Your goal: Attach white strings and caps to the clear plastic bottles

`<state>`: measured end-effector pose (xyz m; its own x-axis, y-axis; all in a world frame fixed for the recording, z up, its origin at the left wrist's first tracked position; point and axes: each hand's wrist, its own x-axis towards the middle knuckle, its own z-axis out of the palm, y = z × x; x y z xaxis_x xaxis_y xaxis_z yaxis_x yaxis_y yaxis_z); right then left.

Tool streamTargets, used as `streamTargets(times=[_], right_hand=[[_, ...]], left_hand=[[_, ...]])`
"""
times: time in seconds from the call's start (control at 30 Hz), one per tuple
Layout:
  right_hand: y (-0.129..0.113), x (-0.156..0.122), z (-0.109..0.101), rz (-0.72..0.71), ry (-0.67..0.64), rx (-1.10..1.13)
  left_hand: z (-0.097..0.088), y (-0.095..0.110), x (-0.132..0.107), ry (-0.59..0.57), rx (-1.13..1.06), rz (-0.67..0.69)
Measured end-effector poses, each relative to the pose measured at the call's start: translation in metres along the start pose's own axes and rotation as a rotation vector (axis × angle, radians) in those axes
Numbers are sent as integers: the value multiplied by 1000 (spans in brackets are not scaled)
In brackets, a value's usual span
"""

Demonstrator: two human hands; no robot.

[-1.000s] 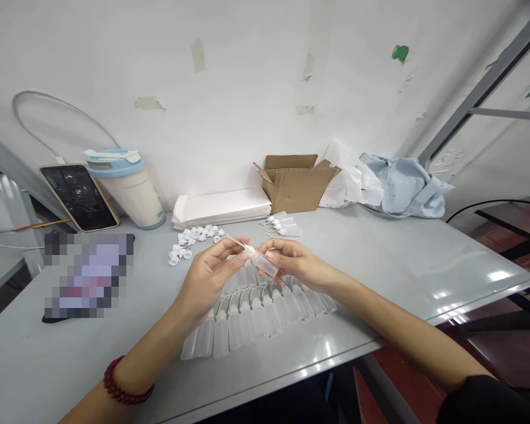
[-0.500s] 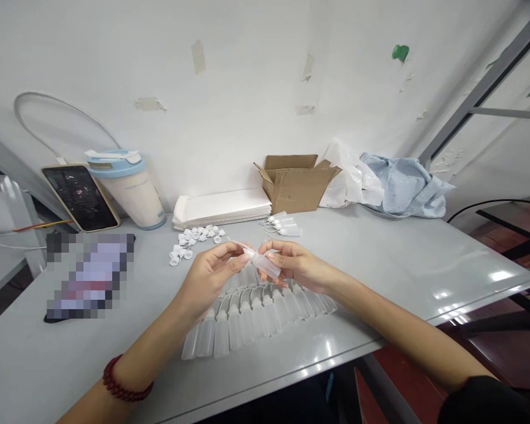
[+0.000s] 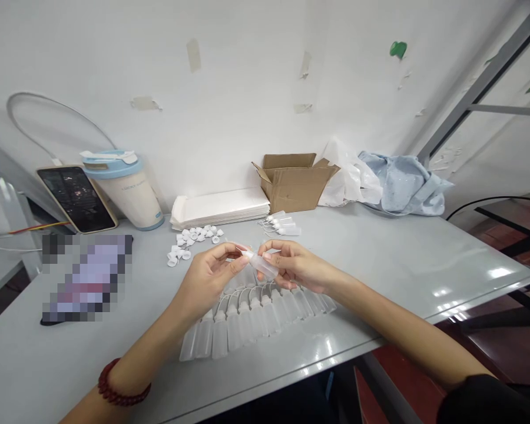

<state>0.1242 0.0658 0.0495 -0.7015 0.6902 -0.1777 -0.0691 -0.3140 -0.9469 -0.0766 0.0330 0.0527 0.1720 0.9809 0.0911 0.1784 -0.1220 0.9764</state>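
Observation:
My right hand (image 3: 295,266) grips a small translucent plastic bottle (image 3: 265,267) by its body, held a little above the table. My left hand (image 3: 209,275) pinches the bottle's white needle-tip cap end (image 3: 246,254) with thumb and fingers. Below my hands a row of several similar bottles (image 3: 251,318) lies side by side on the grey table (image 3: 380,259). A scatter of small white caps (image 3: 193,238) sits beyond my left hand, and a few more tipped bottles (image 3: 280,225) lie past my right hand.
At the back stand an open cardboard box (image 3: 294,182), a stack of white sheets (image 3: 221,207), a white tub with a blue lid (image 3: 126,188), a phone (image 3: 77,197), a plastic bag and blue cloth (image 3: 401,182). The table's front edge runs near my forearms.
My hands and the bottle have stayed almost in place; the left fingers have shifted slightly on the cap end. The view has tilted slightly.

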Motion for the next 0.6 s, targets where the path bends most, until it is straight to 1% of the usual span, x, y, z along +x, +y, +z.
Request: streamTargets(times=[0.17,0.37,0.6], right_hand=[[-2,0,2,-35,68,-62],[0,1,2,-53,62,-82],[0,0,1,-68,44,-47]], left_hand=[[0,2,1,67,60,-9],[0,2,-1,106,76,-24],[-1,2,0,66,37,-7]])
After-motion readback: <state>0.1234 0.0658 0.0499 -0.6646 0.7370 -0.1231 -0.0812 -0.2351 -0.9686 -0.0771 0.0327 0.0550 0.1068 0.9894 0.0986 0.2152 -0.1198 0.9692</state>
